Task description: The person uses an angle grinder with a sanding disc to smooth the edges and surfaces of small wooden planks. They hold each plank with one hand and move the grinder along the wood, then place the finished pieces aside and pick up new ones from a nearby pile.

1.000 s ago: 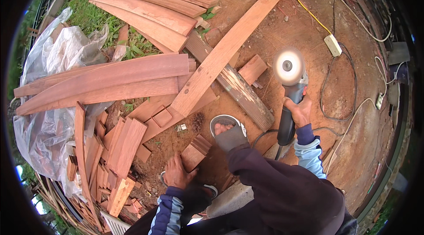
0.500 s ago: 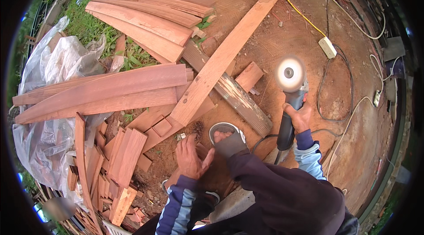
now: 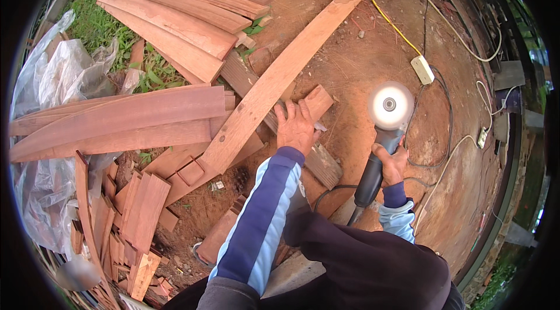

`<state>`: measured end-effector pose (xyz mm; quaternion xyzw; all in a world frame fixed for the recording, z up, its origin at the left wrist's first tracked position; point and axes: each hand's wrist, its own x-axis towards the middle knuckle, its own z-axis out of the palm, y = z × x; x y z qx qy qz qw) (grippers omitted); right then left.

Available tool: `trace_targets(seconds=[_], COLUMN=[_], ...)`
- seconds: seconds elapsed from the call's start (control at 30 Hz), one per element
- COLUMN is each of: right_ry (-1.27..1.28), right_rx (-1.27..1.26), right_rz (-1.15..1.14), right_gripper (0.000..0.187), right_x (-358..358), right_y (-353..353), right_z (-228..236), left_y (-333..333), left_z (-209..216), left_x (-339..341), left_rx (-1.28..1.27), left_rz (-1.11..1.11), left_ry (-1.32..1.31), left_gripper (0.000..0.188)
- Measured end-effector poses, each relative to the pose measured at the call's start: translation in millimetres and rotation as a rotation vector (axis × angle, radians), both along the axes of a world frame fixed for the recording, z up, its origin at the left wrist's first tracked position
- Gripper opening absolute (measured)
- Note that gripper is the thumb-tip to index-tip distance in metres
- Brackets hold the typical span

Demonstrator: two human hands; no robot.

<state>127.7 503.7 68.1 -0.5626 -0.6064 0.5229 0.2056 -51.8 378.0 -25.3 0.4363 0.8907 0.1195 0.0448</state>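
Note:
My right hand [image 3: 394,165] is wrapped round the dark body of an angle grinder [image 3: 370,177], held upright with its pale round disc [image 3: 389,106] at the top. The disc looks smeared as if spinning and touches no wood. My left hand [image 3: 296,129] reaches forward, fingers spread, over a weathered beam [image 3: 322,165]. Its fingertips lie at the near end of a short wood block [image 3: 318,102]; whether they press on it is unclear. Just left of that hand, a long reddish plank [image 3: 303,65] slants across the beam.
Curved boards [image 3: 175,15] lie stacked at the far left, with more boards [image 3: 134,117] nearer. Offcuts [image 3: 143,211] pile up at lower left beside plastic sheeting [image 3: 76,71]. On the right, cables run over the dirt to a white socket block [image 3: 422,69].
My left hand has moved forward from near my foot to the beam and short block. The grinder stays in my right hand, shifted slightly. The whole view has turned a little.

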Motion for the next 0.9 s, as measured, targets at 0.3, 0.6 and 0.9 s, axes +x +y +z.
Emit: trace_targets(seconds=[0.3,0.6,0.9], right_ry=[0.132,0.120,0.073], right_rx=[-0.090,-0.056,-0.150], right_rz=[0.048,0.020,0.060], right_gripper=[0.049,0.035,0.039], right_x=[14,1,8], right_y=[7,2,19], right_z=[-24,-11,-32], left_y=[6,-63,-392], left_z=[13,41,140], left_x=[-2,0,-60], left_rx=[-0.019,0.466,-0.189], left_rz=[0.019,0.064,0.161], left_ry=[0.076,-0.119,-0.455], left_gripper=[0.066,0.021,0.026])
